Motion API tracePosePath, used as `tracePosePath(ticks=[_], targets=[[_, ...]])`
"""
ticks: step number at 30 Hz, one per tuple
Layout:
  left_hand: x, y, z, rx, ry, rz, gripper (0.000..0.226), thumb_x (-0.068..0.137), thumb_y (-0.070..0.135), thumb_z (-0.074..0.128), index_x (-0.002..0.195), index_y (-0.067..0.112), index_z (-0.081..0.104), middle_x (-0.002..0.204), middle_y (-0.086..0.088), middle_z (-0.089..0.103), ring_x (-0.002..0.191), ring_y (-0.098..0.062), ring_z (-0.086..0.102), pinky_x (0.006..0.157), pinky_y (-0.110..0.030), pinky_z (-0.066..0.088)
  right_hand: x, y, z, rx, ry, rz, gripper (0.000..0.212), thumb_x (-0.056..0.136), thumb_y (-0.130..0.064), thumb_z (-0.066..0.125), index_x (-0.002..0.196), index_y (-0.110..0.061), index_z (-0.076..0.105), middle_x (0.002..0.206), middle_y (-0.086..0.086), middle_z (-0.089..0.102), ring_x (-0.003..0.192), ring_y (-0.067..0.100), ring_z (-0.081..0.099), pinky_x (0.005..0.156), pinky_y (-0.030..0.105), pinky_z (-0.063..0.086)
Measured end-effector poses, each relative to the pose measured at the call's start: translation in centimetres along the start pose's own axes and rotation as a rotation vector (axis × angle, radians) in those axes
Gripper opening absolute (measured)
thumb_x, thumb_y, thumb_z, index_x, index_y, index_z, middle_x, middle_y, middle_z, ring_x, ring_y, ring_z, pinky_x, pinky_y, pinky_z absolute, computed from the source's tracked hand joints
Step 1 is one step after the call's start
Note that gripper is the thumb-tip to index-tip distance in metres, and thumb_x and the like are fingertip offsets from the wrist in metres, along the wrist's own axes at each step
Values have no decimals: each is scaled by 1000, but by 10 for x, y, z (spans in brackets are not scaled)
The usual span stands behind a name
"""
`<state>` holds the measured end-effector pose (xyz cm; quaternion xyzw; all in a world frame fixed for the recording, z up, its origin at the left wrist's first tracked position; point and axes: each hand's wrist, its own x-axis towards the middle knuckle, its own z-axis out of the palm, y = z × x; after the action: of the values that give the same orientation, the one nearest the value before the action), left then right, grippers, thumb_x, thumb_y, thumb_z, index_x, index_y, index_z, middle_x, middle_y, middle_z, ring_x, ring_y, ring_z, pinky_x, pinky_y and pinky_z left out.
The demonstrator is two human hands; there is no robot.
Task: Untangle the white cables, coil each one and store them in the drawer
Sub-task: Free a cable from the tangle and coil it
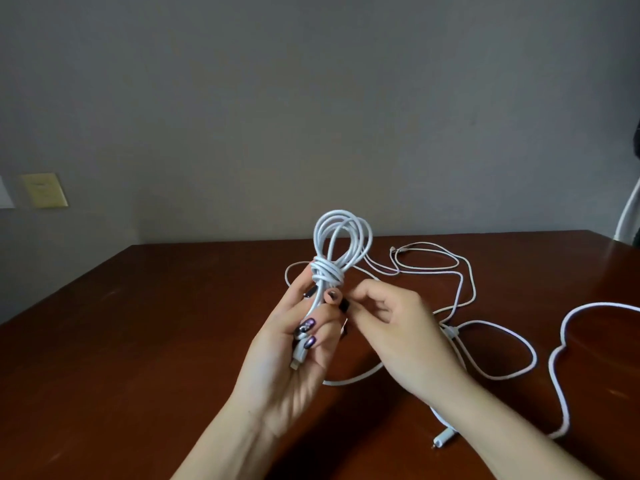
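Centre frame, the left hand (304,344) grips the coiled cable (341,244) by its lower strands, and the right hand (391,327) pinches at its wrapped waist. Light, limp and springy, it looks best held there. Loose cables (460,292) sprawl right on the worktop (138,323).

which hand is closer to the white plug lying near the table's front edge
Right. The right hand is beyond and just left of the plug; the left hand, gripping the coiled cable, is farther left.
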<state>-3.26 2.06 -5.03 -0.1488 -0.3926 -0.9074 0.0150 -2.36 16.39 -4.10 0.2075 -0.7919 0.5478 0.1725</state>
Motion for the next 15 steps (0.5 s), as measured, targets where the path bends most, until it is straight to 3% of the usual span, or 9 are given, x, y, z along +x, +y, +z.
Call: tracePosePath(ticks=[2, 4, 5, 7, 8, 10, 13, 15], targets=[[-2, 3, -7, -181, -105, -95, 46, 98, -4, 9, 142, 10, 8, 108, -26, 54, 82, -23, 61, 72, -27, 48, 0, -4, -2, 102, -11, 2, 14, 87, -19, 61, 76, -11, 66, 60, 6, 60, 55, 21, 54, 54, 34, 43], [-5, 11, 4, -172, -229, -150, 38, 98, -4, 27, 136, -7, 32, 96, -22, 57, 70, -21, 60, 62, -26, 47, 0, -9, -7, 220, -29, 32, 29, 84, -32, 61, 68, -8, 58, 50, -6, 42, 48, 5, 36, 48, 22, 28], [-9, 8, 10, -184, -299, -164, 33, 93, -5, 44, 126, -11, 49, 87, -17, 58, 60, -17, 58, 55, -22, 47, 0, -9, -10, 221, -23, 24, 40, 80, -45, 60, 64, -8, 55, 50, -7, 36, 50, 5, 32, 49, 23, 24], [-13, 2, 14, -244, -307, -224, 40, 73, -3, 71, 113, -1, 66, 72, -7, 52, 44, -6, 46, 41, -15, 42, 0, -9, -13, 162, 8, 22, 58, 66, -67, 63, 66, -9, 58, 53, 2, 45, 54, 12, 40, 54, 34, 32], [-15, 0, 17, -158, -278, -196, 41, 71, -2, 72, 112, 4, 68, 69, -4, 48, 41, -3, 41, 38, -14, 39, 0, -9, -13, 160, 16, 48, 61, 61, -71, 66, 70, -11, 64, 58, 4, 57, 58, 15, 52, 60, 38, 41], [-18, -2, 23, 0, -191, -128, 36, 79, 5, 60, 114, 8, 66, 65, -3, 45, 41, -3, 37, 38, -16, 36, 1, -8, -14, 219, 4, 106, 46, 63, -64, 74, 71, -19, 71, 72, 2, 72, 76, 21, 68, 77, 36, 51], [-21, -4, 24, 305, -150, -46, 27, 91, 12, 51, 116, 12, 62, 72, -6, 55, 49, -10, 47, 46, -19, 40, 2, -9, -16, 248, -4, 105, 34, 62, -54, 71, 58, -20, 67, 70, 3, 71, 79, 24, 68, 80, 30, 50], [-21, -4, 19, 521, -142, 40, 29, 100, 19, 37, 111, 19, 64, 85, 1, 69, 73, -10, 66, 63, -17, 51, 2, -5, -15, 183, 46, 104, 49, 58, -64, 73, 62, -15, 67, 65, 7, 68, 68, 29, 63, 76, 42, 50]])
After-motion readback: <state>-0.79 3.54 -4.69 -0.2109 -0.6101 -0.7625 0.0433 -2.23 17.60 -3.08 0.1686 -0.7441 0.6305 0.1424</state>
